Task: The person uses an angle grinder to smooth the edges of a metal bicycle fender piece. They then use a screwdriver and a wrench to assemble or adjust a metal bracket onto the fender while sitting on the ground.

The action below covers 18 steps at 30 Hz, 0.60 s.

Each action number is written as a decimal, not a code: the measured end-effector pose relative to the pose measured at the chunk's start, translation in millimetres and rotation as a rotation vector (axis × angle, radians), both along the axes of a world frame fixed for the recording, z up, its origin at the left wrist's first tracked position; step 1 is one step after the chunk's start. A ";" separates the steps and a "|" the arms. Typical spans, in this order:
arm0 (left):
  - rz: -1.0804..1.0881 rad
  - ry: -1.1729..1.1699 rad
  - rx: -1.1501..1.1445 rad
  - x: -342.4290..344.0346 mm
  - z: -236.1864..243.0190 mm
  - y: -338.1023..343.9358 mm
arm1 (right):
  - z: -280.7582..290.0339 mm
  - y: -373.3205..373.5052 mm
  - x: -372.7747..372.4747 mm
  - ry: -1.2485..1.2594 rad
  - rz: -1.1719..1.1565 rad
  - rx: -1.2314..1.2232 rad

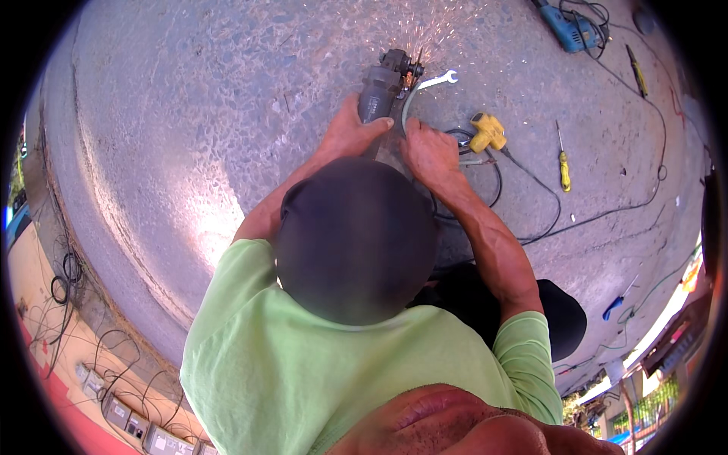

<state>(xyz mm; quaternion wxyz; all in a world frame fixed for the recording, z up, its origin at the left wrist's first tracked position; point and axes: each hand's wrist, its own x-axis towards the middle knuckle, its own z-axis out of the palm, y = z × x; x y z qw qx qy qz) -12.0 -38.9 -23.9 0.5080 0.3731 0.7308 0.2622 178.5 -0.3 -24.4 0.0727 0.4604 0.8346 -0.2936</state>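
The left hand (353, 135) has its fingers wrapped firmly around the body of a dark angle grinder (377, 98), whose head points far, with sparks (425, 34) fanning beyond it. A thin greenish curved strip (408, 110) runs from the disc side toward the right hand (431, 155). The right fingers are bent, but their undersides are hidden; I cannot tell how far they close or whether they grip the strip. The step in hand looks like grinding; the next move calls for a firm grinder hold and fingers clear of the disc. Just right of the grinder head is an open-end wrench (440, 80).

Across the rough concrete ground (189, 114), black cables (70, 267) and grey boxes (125, 415) line the near left edge; rightward come a yellow multi-way power connector (487, 133), a yellow-handled screwdriver (565, 173) and, far right, a blue power drill (572, 29).
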 end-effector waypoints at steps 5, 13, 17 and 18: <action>-0.007 0.007 0.036 0.1 -0.5 -0.6 | 7.3 3.5 -0.1 -0.009 0.004 -0.021; -0.021 0.040 0.001 -1.4 -5.8 -1.6 | 9.6 6.4 1.7 -0.024 0.032 -0.035; -0.019 0.041 0.015 -1.5 -7.8 -1.9 | 9.9 7.1 2.4 -0.021 0.031 -0.034; -0.018 0.036 0.019 -1.6 -8.3 -1.9 | 9.5 7.3 2.5 -0.018 0.033 -0.033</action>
